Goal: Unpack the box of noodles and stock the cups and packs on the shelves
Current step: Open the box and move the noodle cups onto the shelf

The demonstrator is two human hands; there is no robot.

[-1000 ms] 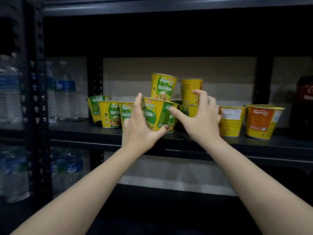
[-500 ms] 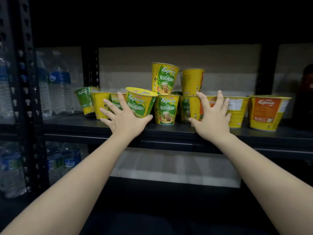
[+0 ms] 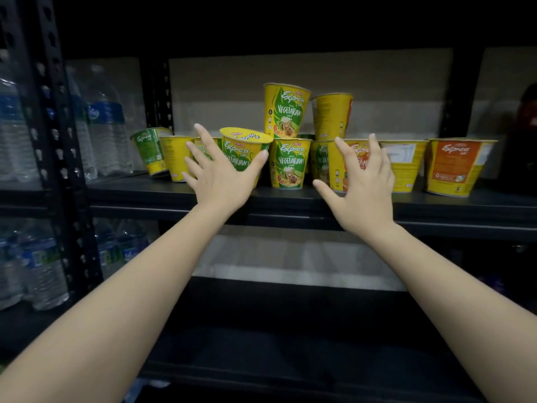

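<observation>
Your left hand point(image 3: 223, 181) is spread flat, fingers straight, laid against the front of the tilted Vegetarian cup point(image 3: 245, 152); it holds nothing, only steadies. Your right hand point(image 3: 364, 187) is likewise open, fingers fanned in front of the orange-labelled cup point(image 3: 353, 164), and whether the fingertips actually touch it you cannot tell from here. The tilted cup sits at the front of the noodle shelf point(image 3: 290, 196), leaning left, its lid point(image 3: 245, 135) tipped toward you, just left of the upright Vegetarian cup point(image 3: 290, 162). Two more cups are stacked on the row behind: a tall Vegetarian cup point(image 3: 286, 110) and a plain yellow-sided cup point(image 3: 331, 116) to its right. Judge these as light, thin-walled and easily dented, with a glossy printed sleeve that will slide under a loose grip; the foil lid is the weak part, so keep fingers off it. Take the tilted cup round the upper wall just under the rim, thumb one side and fingers the other, where the rim stiffens it, and set it down flat. A light cup knocks over easily, and the stacked pair above looks ready to follow. Hidden: the tilted cup's base behind your left hand, so how it rests is unclear. The cups left of it point(image 3: 175, 157) are half covered by your fingers. The noodle box and any packs are out of view. Water bottles point(image 3: 106, 120) left of the shelf are blurred; a dark shape at far right is unreadable.
</observation>
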